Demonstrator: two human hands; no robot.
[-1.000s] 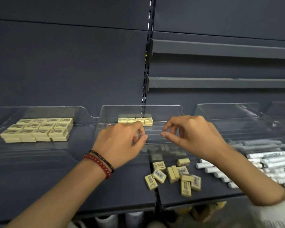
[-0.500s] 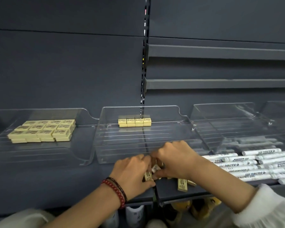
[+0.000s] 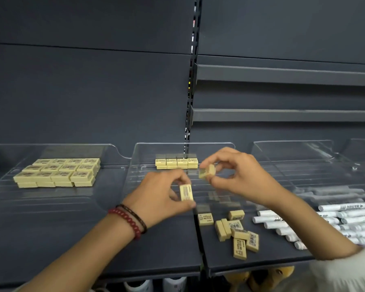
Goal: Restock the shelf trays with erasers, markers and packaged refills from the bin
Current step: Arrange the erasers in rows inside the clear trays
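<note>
My left hand [image 3: 160, 197] pinches a cream eraser [image 3: 186, 192] over the front of the middle clear tray [image 3: 135, 165]. My right hand [image 3: 238, 175] pinches another cream eraser [image 3: 207, 171] a little higher and further back over the same tray. A short stacked row of erasers [image 3: 176, 163] stands at the back of that tray. Several loose erasers [image 3: 234, 230] lie on the dark shelf in front of the tray. The left tray [image 3: 4, 199] holds a neat block of erasers [image 3: 57, 172]. White markers [image 3: 333, 220] lie at the right.
A third clear tray [image 3: 293, 148] stands at the right behind the markers. Two dark rails [image 3: 282, 74] run along the back panel above it. Below the shelf edge [image 3: 156, 275] some white and yellow items show partly.
Both hands dipped to the loose erasers on the shelf, each picked one up, and rose back over the middle tray.
</note>
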